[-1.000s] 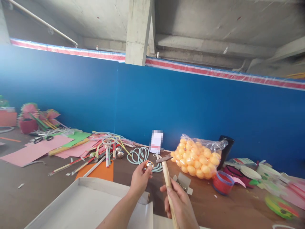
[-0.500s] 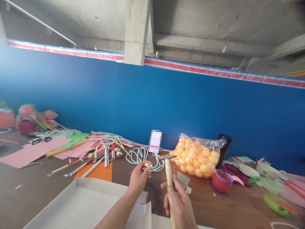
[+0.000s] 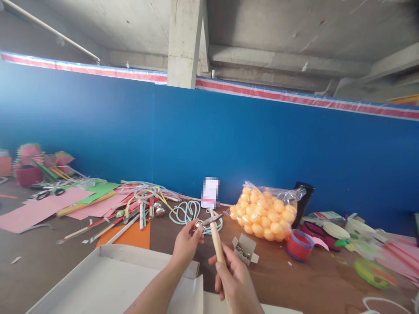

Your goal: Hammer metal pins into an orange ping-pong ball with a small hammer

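Observation:
Pinched in the fingers of my left hand (image 3: 185,244) is a small shiny metal ball (image 3: 199,225). My right hand (image 3: 234,272) wraps round the wooden handle of a hammer (image 3: 217,240). The narrow metal head of the hammer lies beside the ball, close to it or touching; I cannot tell which. Behind both hands a pale blue cord (image 3: 185,212) lies in loops on the table. Just past my right hand stands a small open cardboard box (image 3: 246,246) with small metallic pieces inside. Other shiny balls (image 3: 159,209) rest on the table to the left.
A white tray-like box (image 3: 131,250) lies under my left forearm. Behind on the right is a clear bag of orange balls (image 3: 265,213), beside a red tape-like roll (image 3: 299,245). Coloured paper (image 3: 49,207), scissors (image 3: 50,193) and straw-like strips (image 3: 140,200) cover the left. A blue partition (image 3: 229,131) stands behind.
My right hand has moved left, bringing the hammer's head over to the ball in my left hand. The small cardboard box is now less hidden. The whole view has shifted slightly.

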A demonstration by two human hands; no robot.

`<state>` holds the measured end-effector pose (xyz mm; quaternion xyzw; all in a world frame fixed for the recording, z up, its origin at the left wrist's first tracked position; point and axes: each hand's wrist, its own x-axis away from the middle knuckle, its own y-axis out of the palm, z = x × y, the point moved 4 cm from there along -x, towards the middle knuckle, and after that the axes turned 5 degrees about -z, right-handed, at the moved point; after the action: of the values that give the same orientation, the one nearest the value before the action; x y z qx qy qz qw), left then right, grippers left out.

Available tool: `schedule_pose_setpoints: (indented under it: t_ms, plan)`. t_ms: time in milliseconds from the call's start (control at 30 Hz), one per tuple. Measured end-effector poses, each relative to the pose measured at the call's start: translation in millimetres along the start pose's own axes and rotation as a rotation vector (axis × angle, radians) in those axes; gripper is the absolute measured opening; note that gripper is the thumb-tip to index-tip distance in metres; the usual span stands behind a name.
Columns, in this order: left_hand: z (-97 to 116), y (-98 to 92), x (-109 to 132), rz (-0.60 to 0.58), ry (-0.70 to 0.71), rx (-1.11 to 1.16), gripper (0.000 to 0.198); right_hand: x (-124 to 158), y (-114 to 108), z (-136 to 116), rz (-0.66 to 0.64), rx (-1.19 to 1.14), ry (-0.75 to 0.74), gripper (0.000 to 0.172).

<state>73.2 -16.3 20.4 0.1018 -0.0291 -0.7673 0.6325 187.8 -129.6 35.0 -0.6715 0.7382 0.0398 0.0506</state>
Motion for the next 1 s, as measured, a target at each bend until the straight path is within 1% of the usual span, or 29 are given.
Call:
schedule_pose_setpoints:
  t_ms: [67, 200, 367, 433, 633, 800, 900, 1000]
  plan:
    - [1, -0.2, 1, 0.007, -0.006, 0.004, 0.044, 0, 1, 1, -0.013, -0.001, 0.012, 0.042]
    - [3, 0.2, 2, -0.002, 0.002, -0.003, 0.042, 1, -1, -2, 0.034, -0.022, -0.036, 0.039]
    - [2, 0.8, 1, -0.016, 0.017, 0.003, 0.044, 2, 1, -4, 0.032, 0.004, 0.022, 0.042]
    - [1, 1.2, 1, -0.024, 0.019, 0.019, 0.045, 2, 0, -6, 0.045, 0.007, 0.019, 0.041]
    - [-2, 3.6, 1, -0.055, 0.012, 0.133, 0.059, 5, -4, -11, 0.100, -0.017, -0.024, 0.041]
    - [-4, 3.0, -1, -0.075, 0.044, 0.147, 0.051, 7, -2, -15, 0.109, 0.001, -0.051, 0.044]
    - [-5, 1.2, -3, -0.052, 0.041, 0.140, 0.049, 7, 0, -15, 0.107, 0.017, -0.057, 0.044]
    - [-5, 0.6, -4, -0.032, 0.026, 0.136, 0.048, 6, 0, -10, 0.096, 0.037, -0.036, 0.044]
